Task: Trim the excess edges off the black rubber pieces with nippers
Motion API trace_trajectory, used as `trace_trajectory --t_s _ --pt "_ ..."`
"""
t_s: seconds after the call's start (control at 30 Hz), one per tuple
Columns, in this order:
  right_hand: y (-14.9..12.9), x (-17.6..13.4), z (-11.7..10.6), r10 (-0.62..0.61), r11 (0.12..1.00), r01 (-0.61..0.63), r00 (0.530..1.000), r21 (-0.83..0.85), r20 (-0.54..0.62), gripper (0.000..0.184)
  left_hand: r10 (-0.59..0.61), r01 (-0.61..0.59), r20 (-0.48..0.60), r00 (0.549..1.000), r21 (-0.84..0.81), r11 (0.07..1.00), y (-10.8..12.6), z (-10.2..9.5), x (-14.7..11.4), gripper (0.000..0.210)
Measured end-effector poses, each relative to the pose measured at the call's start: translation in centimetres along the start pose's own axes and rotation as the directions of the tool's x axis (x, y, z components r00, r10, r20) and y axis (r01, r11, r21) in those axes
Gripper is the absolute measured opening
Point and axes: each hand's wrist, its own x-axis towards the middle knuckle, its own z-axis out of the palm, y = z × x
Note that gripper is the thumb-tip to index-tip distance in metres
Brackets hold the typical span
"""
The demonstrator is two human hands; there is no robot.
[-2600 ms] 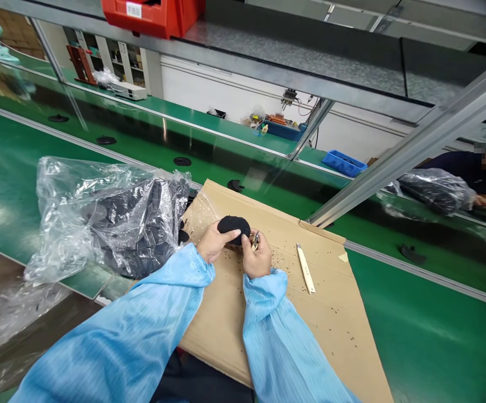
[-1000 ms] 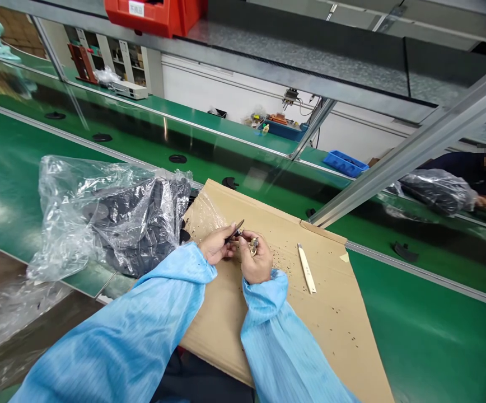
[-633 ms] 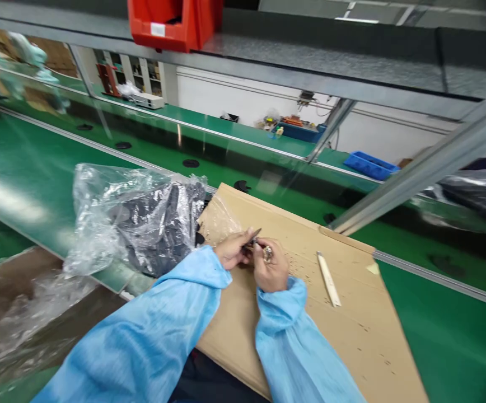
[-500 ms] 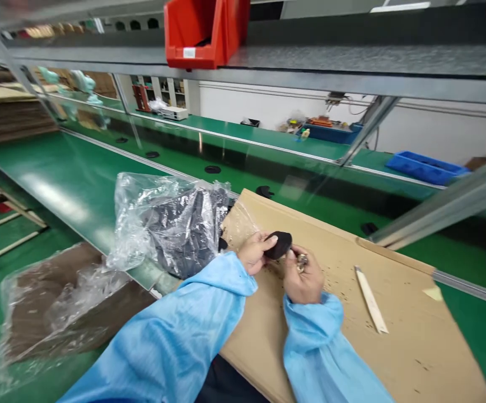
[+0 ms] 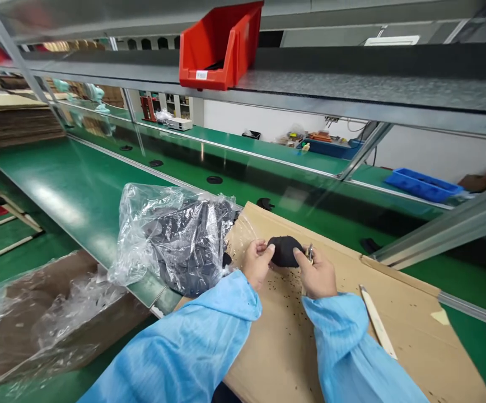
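A black rounded piece (image 5: 285,251) is held up between my two hands over the cardboard sheet (image 5: 276,330). My left hand (image 5: 258,263) pinches its left edge with thumb and fingers. My right hand (image 5: 317,272) presses its thumb on the right edge and also keeps a small shiny metal tool (image 5: 309,253) in the fingers; its exact kind is mostly hidden. Many tiny dark scraps lie on the cardboard below. Left of my hands, a clear plastic bag (image 5: 184,240) bulges with dark pieces.
A white flat strip or blade-like tool (image 5: 377,322) lies right of my hands. An open carton (image 5: 70,324) lined with plastic stands at lower left. Several black parts sit on the green belt (image 5: 176,168) behind. Overhead, a red bin (image 5: 222,50) rests on a metal shelf.
The black piece has turned its broad face towards me, and my right hand has moved slightly right, with the metal tool now tilted upright. The view has tipped upward a little.
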Motion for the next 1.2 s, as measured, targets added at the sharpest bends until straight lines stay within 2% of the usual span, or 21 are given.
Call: trace_trajectory --t_s 0.1,0.23,0.37,0.47,0.53,0.57,0.7,0.83,0.97,1.1,1.2 --pt "-1.5 4.8 0.0 -0.035 0.979 0.035 0.999 -0.201 0.002 0.042 -0.028 0.032 -0.069 0.997 0.058 0.998 -0.1 0.1 0.1 0.042" --pt "-5.8 11.1 1.9 -0.121 0.857 0.152 0.988 -0.493 0.094 0.028 -0.028 0.041 -0.092 0.995 0.143 0.989 -0.5 0.2 0.3 0.038" --pt "-10.0 15.6 6.2 -0.310 0.712 0.313 0.943 -0.628 0.119 0.028 -0.005 0.020 -0.090 0.996 0.173 0.985 -1.3 0.1 0.6 0.039" --pt "-11.1 17.3 10.2 -0.375 0.594 0.494 0.868 -0.635 0.325 0.034 0.009 0.003 -0.078 0.997 0.147 0.989 -1.5 0.2 0.7 0.035" --pt "-10.3 17.8 12.6 -0.296 0.565 0.543 0.836 -0.622 0.462 0.037 0.005 0.007 -0.068 0.998 0.173 0.985 -1.4 0.3 0.6 0.030" --pt "-9.6 18.0 13.6 -0.240 0.567 0.524 0.844 -0.636 0.480 0.036 0.004 0.008 -0.064 0.998 0.193 0.981 -1.2 0.3 0.5 0.027" --pt "-5.6 19.0 15.8 -0.011 0.566 0.329 0.920 -0.756 0.392 0.033 0.037 -0.013 -0.080 0.996 0.282 0.959 -0.7 0.4 0.2 0.019" --pt "-2.3 20.3 15.8 0.151 0.546 0.220 0.923 -0.808 0.353 0.032 0.077 -0.038 -0.087 0.993 0.378 0.925 -0.4 0.4 0.0 0.017" --pt "-1.3 20.6 15.5 0.180 0.541 0.192 0.925 -0.819 0.335 0.036 0.079 -0.038 -0.077 0.994 0.426 0.904 -0.2 0.4 0.0 0.018" --pt "-1.4 20.2 15.1 0.177 0.530 0.184 0.931 -0.828 0.320 0.031 0.089 -0.049 -0.069 0.994 0.445 0.894 -0.2 0.4 -0.1 0.019" --pt "-1.3 19.7 14.0 0.157 0.539 0.172 0.941 -0.824 0.299 0.029 0.102 -0.064 -0.058 0.993 0.458 0.886 -0.4 0.4 -0.2 0.018"
